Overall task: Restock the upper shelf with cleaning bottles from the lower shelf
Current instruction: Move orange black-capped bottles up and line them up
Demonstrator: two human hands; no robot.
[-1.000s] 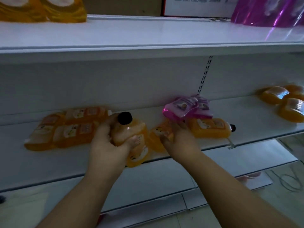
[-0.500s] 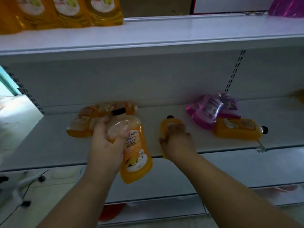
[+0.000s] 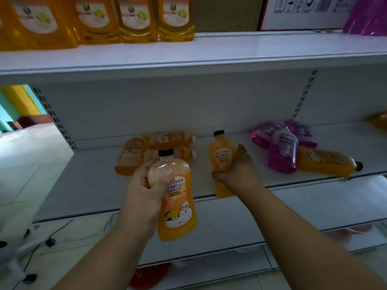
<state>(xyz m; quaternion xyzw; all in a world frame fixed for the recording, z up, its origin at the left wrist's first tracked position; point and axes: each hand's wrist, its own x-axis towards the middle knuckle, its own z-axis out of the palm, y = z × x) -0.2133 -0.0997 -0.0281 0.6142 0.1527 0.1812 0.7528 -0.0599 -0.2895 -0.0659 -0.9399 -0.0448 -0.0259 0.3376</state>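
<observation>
While our left hand [image 3: 144,191] grips one orange bottle [image 3: 176,197] by its shoulder, cap up, in front of the lower shelf [image 3: 88,185], our right hand [image 3: 236,168] clasps a second orange bottle [image 3: 222,158] over that shelf's front edge. Purple bottles [image 3: 280,143] lie to the right. Orange bottles stand in a row [image 3: 125,19] on the upper shelf [image 3: 230,51].

Along the top edge of the frame, the upright orange bottles [image 3: 136,19] are cut off above their labels, as are the box [image 3: 303,12] and the purple pack [image 3: 365,15] at upper right. At the right edge an orange blur [image 3: 380,121] is too smeared to identify. The right hand [image 3: 235,171] hides the lower middle of its bottle [image 3: 222,153], whose label print is illegible. A red object [image 3: 149,276] at the bottom centre is half hidden.
</observation>
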